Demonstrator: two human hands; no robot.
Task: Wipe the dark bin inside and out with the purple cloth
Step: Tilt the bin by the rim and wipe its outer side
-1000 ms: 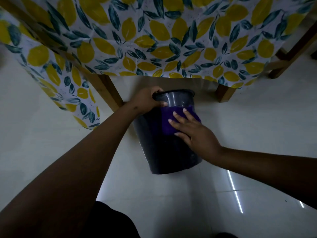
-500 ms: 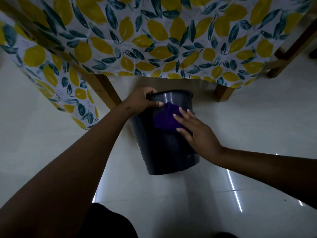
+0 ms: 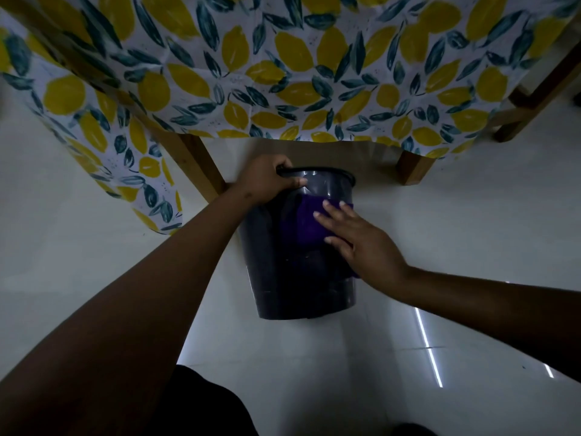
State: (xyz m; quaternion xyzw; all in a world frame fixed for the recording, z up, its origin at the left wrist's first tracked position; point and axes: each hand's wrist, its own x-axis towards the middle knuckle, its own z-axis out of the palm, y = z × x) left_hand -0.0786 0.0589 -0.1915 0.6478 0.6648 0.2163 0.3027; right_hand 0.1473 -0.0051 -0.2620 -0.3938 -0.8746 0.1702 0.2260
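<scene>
The dark bin (image 3: 283,278) lies tipped on the white floor, its rim pointing away from me toward the table. My left hand (image 3: 267,180) grips the rim at its upper left, thumb on the outside wall. The purple cloth (image 3: 301,220) is spread on the bin's outer wall just below the rim. My right hand (image 3: 358,240) lies flat on the cloth with fingers stretched out, pressing it against the bin. Part of the cloth is hidden under that palm.
A table draped in a lemon-print cloth (image 3: 283,73) hangs just beyond the bin. Wooden legs stand at the left (image 3: 195,162) and right (image 3: 412,168), with another wooden frame (image 3: 534,99) at far right. Glossy white floor (image 3: 314,372) spreads around.
My right hand slid the cloth across the bin's wall, first left and up toward the rim, then back right and slightly down. My left hand kept its hold on the rim.
</scene>
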